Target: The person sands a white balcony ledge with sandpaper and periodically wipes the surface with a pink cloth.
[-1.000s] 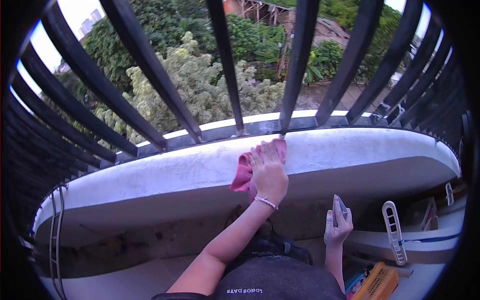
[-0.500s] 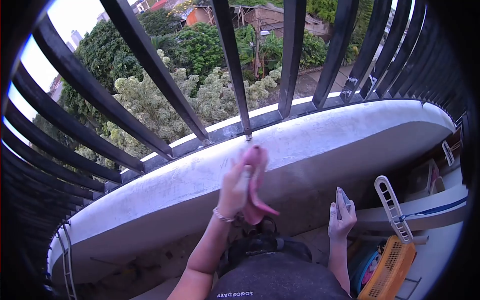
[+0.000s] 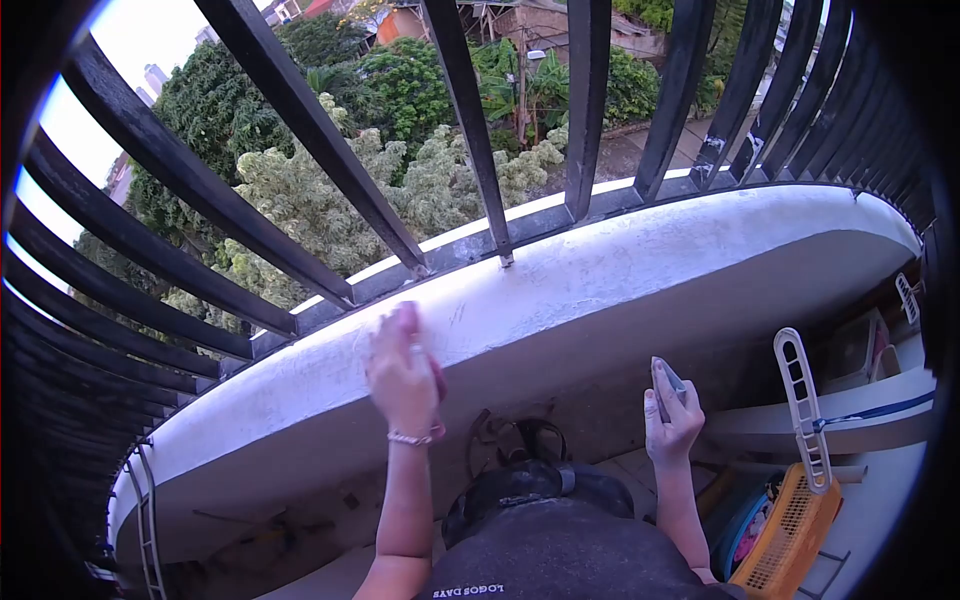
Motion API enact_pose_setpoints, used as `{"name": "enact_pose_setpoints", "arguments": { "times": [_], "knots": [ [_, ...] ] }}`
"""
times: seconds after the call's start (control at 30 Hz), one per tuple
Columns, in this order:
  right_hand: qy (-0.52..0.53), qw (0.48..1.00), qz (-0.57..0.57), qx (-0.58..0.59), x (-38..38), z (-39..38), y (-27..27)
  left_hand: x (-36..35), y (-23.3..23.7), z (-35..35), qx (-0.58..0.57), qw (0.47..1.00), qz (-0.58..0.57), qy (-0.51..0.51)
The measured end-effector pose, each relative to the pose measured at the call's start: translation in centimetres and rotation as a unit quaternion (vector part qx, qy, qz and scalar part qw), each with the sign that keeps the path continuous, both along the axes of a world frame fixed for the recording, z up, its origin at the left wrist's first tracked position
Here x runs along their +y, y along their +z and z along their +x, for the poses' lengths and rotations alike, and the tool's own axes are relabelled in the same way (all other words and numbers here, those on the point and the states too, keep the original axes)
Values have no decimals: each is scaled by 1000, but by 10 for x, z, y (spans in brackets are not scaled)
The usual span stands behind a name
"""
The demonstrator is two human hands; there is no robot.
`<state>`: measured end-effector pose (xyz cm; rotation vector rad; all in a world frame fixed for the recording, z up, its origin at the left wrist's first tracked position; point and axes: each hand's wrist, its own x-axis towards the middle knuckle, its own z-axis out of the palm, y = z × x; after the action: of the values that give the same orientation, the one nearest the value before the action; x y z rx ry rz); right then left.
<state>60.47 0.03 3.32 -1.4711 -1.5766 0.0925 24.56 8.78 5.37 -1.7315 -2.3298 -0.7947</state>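
My left hand (image 3: 402,378), with a bracelet at the wrist, is closed round a pink cloth (image 3: 438,385) and lies over the white ledge (image 3: 520,290) below the railing. The hand and the cloth are blurred by motion. To the right, lower than the ledge, my right hand (image 3: 676,425) holds a small flat grey object (image 3: 670,380) upright between thumb and fingers. What that object is cannot be made out.
Black railing bars (image 3: 480,150) rise from the curved ledge, with trees (image 3: 400,100) beyond. At the lower right are an orange basket (image 3: 790,530), a blue tub (image 3: 742,530) and a white slotted plastic piece (image 3: 803,410). A ladder-like frame (image 3: 148,520) stands at the lower left.
My left hand has moved left along the ledge with the pink cloth, which now shows less behind the hand. My right hand has shifted slightly and still holds the grey object.
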Motion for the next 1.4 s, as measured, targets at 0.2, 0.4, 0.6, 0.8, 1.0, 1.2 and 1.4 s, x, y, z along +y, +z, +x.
{"name": "enact_pose_setpoints", "arguments": {
  "times": [0.2, 0.4, 0.6, 0.8, 1.0, 1.2, 1.4],
  "knots": [
    [-12, 1000, -23, 1, -15, -6, -5, 9, -30, 102, 93, 980, 14, -176],
    [-11, 1000, -17, 0, -22, -2, -8, 27, -37, 93, 93, 931, 85, -343],
    [-41, 999, -9, -4, -24, 13, -9, 25, -14, 59, 55, 978, 108, -171],
    [-27, 999, -27, -30, -23, 18, -9, 32, -33, 64, 86, 915, 174, -354],
    [-33, 992, -112, 38, -18, 11, -11, 38, -3, 40, 142, 948, 4, -285],
    [49, 993, -47, 98, 13, -18, -13, 44, -4, 85, 167, 838, -52, -516],
    [106, 994, 12, -5, 34, -40, 6, 90, -6, 126, 95, 841, -25, -531]
  ]
}}
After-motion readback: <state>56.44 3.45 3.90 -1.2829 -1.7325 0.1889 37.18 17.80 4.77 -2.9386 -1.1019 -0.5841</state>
